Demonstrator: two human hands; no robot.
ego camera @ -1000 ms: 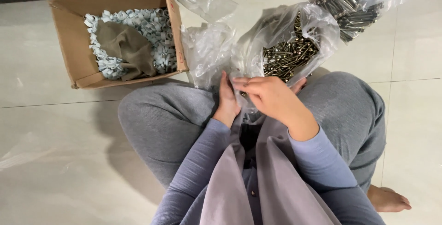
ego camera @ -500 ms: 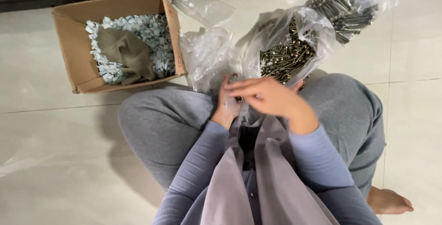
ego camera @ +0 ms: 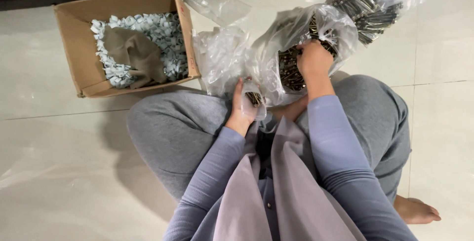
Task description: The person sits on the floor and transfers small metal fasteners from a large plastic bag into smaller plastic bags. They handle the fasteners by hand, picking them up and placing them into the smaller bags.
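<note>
Currently the left hand is closed around a small clear plastic bag holding a few dark metal screws, held above the lap, while the right hand reaches into the large clear plastic bag of dark metal screws lying on the pale tiled floor, fingers curled among the screws; whether it grips any cannot be told. Judged from this, the portioning step is in hand, and the next move calls for a firm pinch. An open brown cardboard box of pale blue clips sits well apart at left.
</note>
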